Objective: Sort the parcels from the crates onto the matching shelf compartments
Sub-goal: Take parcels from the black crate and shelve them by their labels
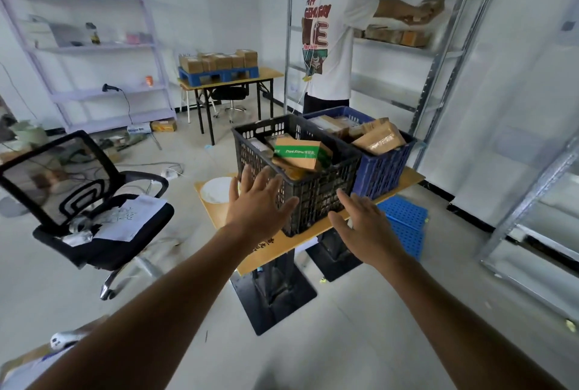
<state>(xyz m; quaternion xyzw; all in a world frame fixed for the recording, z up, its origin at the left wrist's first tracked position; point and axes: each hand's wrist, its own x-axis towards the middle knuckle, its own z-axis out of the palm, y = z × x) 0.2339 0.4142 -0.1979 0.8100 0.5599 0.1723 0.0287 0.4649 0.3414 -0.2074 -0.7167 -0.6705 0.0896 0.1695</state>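
Reaching with my left hand (257, 201) and right hand (363, 226) spread wide and empty toward the black crate (313, 192), because its parcels (300, 154) sit heaped inside, needing sorting.

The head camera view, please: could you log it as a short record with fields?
left hand: open, empty, reaching toward black crate
right hand: open, empty
black crate: on table, holds parcels, green-and-white box on top
blue crate: beside black crate, holds brown parcels
table: wooden top
other person: reaching into metal shelf
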